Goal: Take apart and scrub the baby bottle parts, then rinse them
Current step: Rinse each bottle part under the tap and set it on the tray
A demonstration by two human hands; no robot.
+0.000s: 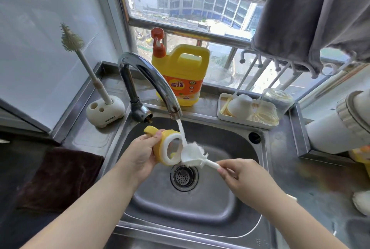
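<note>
Yellow bottle collar (pixel 167 149) sits over sink (pixel 200 204), under tap stream (pixel 183 132). Your left hand (pixel 143 154) grips collar by outer rim; your right hand (pixel 238 176) pinches white brush (pixel 193 153) by handle. Wet plastic likely slippery: hard scrub could knock collar loose onto drain (pixel 184 176). Stream hitting bristles may splash toward drying tray (pixel 247 109).

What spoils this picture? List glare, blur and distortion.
Head view: daylight from the window blows out the panes and glints on the tap; wide-angle lens bows the sink edges; brush bristles smear under the water; the right edge is soft.
</note>
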